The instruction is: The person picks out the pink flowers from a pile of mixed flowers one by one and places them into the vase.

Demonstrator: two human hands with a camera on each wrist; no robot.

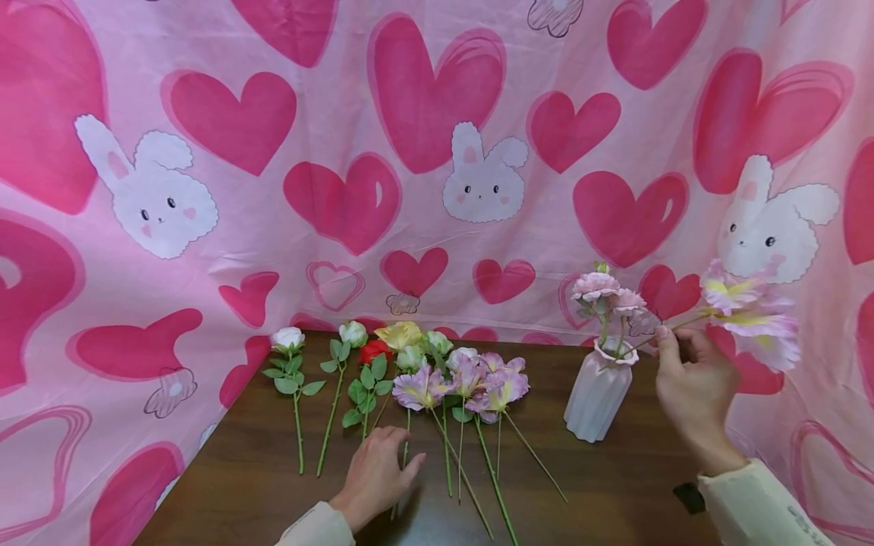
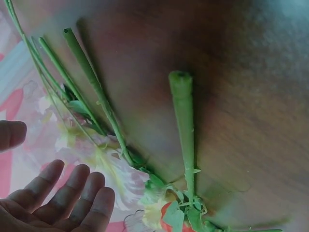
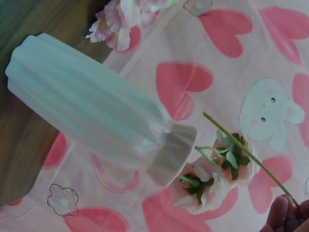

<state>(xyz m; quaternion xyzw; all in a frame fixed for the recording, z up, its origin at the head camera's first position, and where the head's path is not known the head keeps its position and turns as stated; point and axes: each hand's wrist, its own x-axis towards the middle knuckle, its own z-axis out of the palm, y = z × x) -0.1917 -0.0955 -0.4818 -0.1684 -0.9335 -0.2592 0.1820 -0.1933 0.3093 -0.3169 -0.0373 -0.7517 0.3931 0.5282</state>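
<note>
My right hand (image 1: 698, 387) pinches the thin stem of an artificial flower with lilac and yellow petals (image 1: 761, 315). Its bare stem end (image 3: 227, 130) points toward the mouth of a white fluted vase (image 1: 598, 394); in the right wrist view that end is free, beside the vase's rim. Pink artificial flowers (image 1: 595, 287) stand in the vase. Low over the table, my left hand (image 1: 378, 472) has its fingers loosely bent and holds nothing. Near it lie lilac flowers (image 1: 419, 388) and a red rose (image 1: 374, 351) with green stems (image 2: 183, 125).
On the brown table (image 1: 225, 462), a white rose (image 1: 288, 339) and another pale rose (image 1: 353, 334) lie to the left. A yellow flower (image 1: 399, 335) lies at the back of the row. Behind hangs a pink cloth (image 1: 328, 114) with hearts and rabbits. A small dark object (image 1: 690, 498) is by the right sleeve.
</note>
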